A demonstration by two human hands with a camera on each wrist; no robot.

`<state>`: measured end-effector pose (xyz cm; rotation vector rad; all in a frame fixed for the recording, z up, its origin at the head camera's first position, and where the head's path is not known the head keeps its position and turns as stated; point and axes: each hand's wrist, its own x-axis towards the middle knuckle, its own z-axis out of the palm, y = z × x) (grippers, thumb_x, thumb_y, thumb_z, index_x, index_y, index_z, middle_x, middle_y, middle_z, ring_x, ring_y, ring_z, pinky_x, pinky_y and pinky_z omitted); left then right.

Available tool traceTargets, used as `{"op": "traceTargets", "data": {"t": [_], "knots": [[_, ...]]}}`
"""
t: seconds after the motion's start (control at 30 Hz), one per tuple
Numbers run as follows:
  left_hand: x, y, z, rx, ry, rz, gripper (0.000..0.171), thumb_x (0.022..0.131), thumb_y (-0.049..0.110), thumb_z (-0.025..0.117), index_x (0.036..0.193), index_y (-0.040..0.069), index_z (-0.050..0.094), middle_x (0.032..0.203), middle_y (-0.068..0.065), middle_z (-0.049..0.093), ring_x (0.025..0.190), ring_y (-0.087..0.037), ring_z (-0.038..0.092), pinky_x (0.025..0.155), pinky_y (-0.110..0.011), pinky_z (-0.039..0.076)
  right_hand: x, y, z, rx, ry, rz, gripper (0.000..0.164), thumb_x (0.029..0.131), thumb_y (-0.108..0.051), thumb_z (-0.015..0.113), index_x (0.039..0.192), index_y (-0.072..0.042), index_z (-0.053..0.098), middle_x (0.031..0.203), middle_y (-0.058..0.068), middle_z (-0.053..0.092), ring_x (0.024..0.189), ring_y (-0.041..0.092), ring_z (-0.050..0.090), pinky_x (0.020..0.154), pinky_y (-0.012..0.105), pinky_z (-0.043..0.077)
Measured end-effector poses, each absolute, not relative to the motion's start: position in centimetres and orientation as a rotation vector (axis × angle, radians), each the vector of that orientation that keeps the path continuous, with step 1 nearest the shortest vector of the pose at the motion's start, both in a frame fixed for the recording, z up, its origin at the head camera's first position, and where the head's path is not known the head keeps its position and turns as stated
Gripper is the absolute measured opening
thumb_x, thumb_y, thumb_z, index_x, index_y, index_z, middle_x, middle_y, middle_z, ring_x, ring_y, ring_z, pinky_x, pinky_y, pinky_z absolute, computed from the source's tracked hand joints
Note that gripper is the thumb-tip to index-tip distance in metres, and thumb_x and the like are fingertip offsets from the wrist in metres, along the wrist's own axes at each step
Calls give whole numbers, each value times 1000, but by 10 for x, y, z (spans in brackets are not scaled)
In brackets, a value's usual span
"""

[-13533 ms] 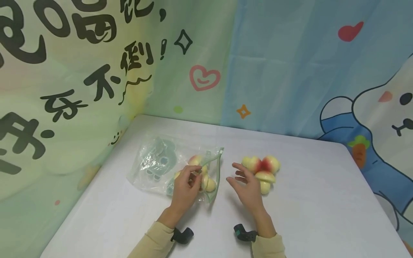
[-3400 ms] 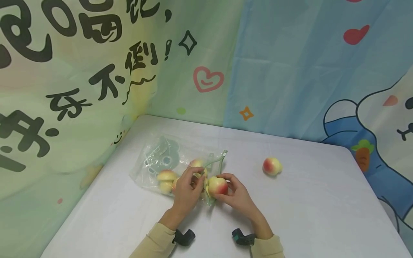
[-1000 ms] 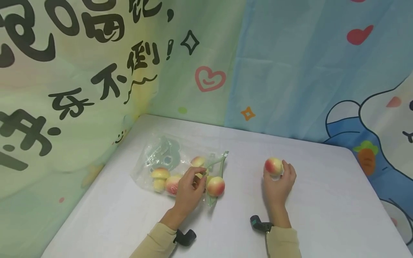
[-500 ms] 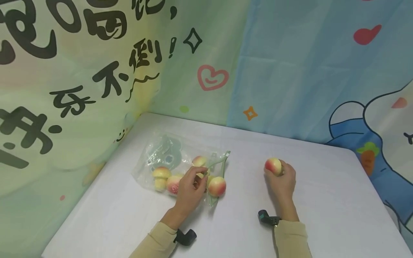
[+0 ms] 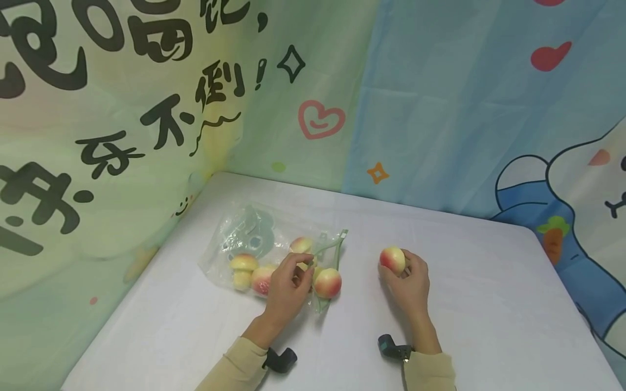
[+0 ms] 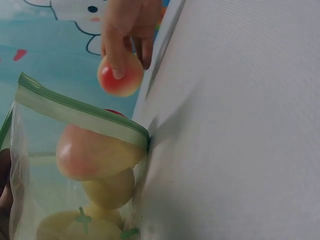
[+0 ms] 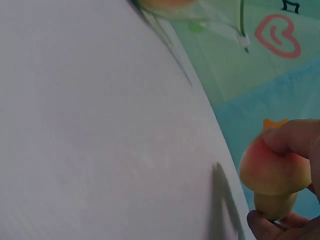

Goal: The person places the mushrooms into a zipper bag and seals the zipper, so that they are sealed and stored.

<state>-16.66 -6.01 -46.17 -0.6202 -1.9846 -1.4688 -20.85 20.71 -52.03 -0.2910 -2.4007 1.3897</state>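
My left hand (image 5: 286, 290) pinches the edge of a clear zip bag (image 5: 249, 231) near its mouth. The bag lies on the table with a bear print and a green zip strip (image 6: 75, 112). Several yellow-and-red toy mushrooms (image 5: 243, 266) are inside it, one of them (image 5: 327, 283) right at the opening. To the right of the bag, my right hand (image 5: 411, 279) grips another toy mushroom (image 7: 272, 172) between thumb and fingers. In the right wrist view its stem points down, and it is held off the table.
The white table (image 5: 489, 293) spreads out under both hands, with bare surface between the bag and the right hand. A printed cloth backdrop (image 5: 430, 108) stands behind and to the left of it.
The toy mushrooms that lay on the right have left the table: some are in the bag, and my right hand has lifted the last and moved left with it. Left hand stays.
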Motion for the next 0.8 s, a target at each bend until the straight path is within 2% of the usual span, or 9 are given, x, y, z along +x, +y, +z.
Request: {"op": "traceTargets", "data": {"t": [0.27, 0.5, 0.7, 0.8], "knots": [[-167, -60, -461, -603, -1995, -1455, 29, 77, -21, 66, 102, -7, 60, 90, -21, 63, 55, -22, 58, 49, -14, 46, -192, 183, -510, -96, -2536, 1453, 50, 78, -1, 78, 123, 1, 56, 131, 17, 47, 121, 29, 47, 100, 44, 48], [-168, -60, -460, -615, -1986, -1457, 27, 77, -21, 65, 102, -11, 60, 90, -22, 63, 55, -22, 57, 47, -19, 47, -175, 172, -509, 131, -2584, 1475, 50, 75, -5, 83, 119, -6, 60, 129, 11, 49, 119, 25, 49, 98, 43, 49], [-166, -60, -458, -626, -1970, -1449, 28, 77, -22, 65, 102, -10, 60, 90, -21, 62, 54, -22, 57, 47, -20, 47, -171, 166, -511, 277, -2596, 1431, 52, 72, -4, 85, 118, -8, 62, 132, 14, 50, 125, 31, 48, 100, 48, 47], [-168, -60, -462, -619, -1971, -1445, 29, 77, -21, 65, 102, -9, 60, 90, -20, 62, 55, -22, 57, 47, -19, 47, -172, 161, -514, 341, -2585, 1418, 53, 72, -5, 86, 119, -10, 62, 132, 13, 50, 126, 31, 48, 99, 47, 48]]}}
